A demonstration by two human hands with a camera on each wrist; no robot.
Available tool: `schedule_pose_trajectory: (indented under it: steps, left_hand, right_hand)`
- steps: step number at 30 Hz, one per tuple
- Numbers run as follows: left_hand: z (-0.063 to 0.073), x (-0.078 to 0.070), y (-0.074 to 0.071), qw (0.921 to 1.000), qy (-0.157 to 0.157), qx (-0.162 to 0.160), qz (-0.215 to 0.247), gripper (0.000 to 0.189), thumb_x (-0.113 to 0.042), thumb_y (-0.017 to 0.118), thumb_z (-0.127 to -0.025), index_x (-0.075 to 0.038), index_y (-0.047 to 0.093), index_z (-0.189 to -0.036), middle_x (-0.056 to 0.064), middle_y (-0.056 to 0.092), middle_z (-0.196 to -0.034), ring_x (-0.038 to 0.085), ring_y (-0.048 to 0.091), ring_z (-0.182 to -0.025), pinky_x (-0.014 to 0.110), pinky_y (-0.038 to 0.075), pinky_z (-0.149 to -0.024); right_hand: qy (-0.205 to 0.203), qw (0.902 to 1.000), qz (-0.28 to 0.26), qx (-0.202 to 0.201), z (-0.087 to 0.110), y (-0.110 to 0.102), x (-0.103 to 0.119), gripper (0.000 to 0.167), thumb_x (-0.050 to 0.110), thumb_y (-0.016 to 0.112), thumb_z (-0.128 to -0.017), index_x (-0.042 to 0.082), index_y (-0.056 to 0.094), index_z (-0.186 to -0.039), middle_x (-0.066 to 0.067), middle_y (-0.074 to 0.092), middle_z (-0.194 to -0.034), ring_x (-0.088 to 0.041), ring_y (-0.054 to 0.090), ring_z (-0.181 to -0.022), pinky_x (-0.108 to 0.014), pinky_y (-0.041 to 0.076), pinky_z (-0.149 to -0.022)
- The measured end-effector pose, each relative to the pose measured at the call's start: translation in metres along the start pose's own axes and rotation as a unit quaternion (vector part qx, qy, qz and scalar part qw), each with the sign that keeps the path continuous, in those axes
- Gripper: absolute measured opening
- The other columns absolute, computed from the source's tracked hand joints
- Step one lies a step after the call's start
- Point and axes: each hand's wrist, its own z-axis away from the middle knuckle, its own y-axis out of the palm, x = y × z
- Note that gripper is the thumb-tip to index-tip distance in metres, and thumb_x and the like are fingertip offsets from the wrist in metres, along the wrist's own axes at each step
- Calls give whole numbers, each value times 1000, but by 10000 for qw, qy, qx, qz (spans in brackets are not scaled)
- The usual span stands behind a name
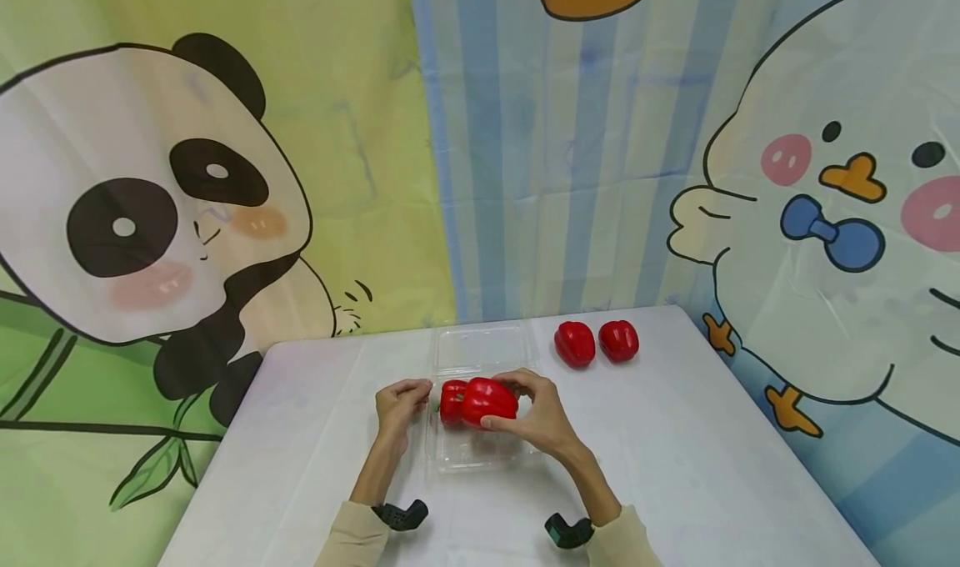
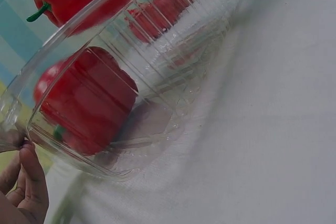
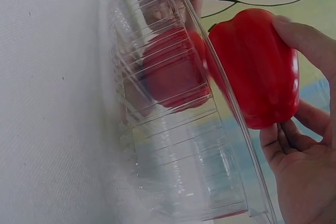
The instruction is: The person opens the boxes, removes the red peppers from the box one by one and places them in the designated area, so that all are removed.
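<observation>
My right hand (image 1: 542,413) grips a red bell pepper (image 1: 491,398) between thumb and fingers, above the rim of a clear plastic box (image 1: 468,460). In the right wrist view the held pepper (image 3: 257,66) is at rim height, over the box wall. A second red bell pepper (image 2: 89,103) sits inside the box at its left end, its green stem toward my left hand. My left hand (image 1: 401,407) pinches the left edge of the box, thumb against finger, as the left wrist view shows. The box's clear lid (image 1: 483,348) lies folded back behind it.
Two more red bell peppers, a left one (image 1: 575,344) and a right one (image 1: 618,341), stand at the back of the white table (image 1: 675,467). Behind the table hangs a cloth backdrop (image 1: 517,150) with cartoon animals.
</observation>
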Motion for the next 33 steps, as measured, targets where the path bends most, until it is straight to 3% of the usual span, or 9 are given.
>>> schedule_pose_trajectory:
  steps: [14, 24, 29, 33]
  left_hand:
    - [2, 6, 2, 9998, 75, -131, -154, 22, -6, 81, -96, 11, 79, -109, -1, 78, -80, 6, 66, -66, 17, 58, -60]
    - [-1, 3, 2, 9995, 45, -120, -294, 21, -6, 81, -96, 10, 80, -110, 4, 79, -81, 7, 66, -65, 18, 58, -61]
    - [-2, 2, 3, 9993, 54, -142, -331, 20, -5, 80, -96, 10, 80, -109, 2, 79, -80, 8, 67, -67, 19, 60, -62]
    - [-2, 2, 2, 9993, 50, -140, -343, 21, -6, 81, -96, 10, 80, -110, 6, 81, -85, 8, 67, -67, 20, 60, -63]
  right_hand:
    - [91, 9999, 61, -106, 5, -3, -3, 56, 35, 95, -81, 21, 76, -131, 1, 78, -127, -18, 67, -108, -38, 63, -93]
    - [72, 9997, 101, -218, 3, -9, -5, 56, 34, 95, -81, 20, 76, -131, 1, 78, -126, -19, 68, -108, -28, 60, -92]
    - [112, 9994, 144, -295, 3, -13, -6, 56, 33, 96, -80, 19, 76, -131, 0, 78, -126, -19, 68, -107, -32, 60, -93]
    - [151, 9992, 162, -347, 2, -16, -4, 58, 33, 96, -79, 19, 76, -131, -1, 78, -127, -20, 68, -108, -35, 60, -94]
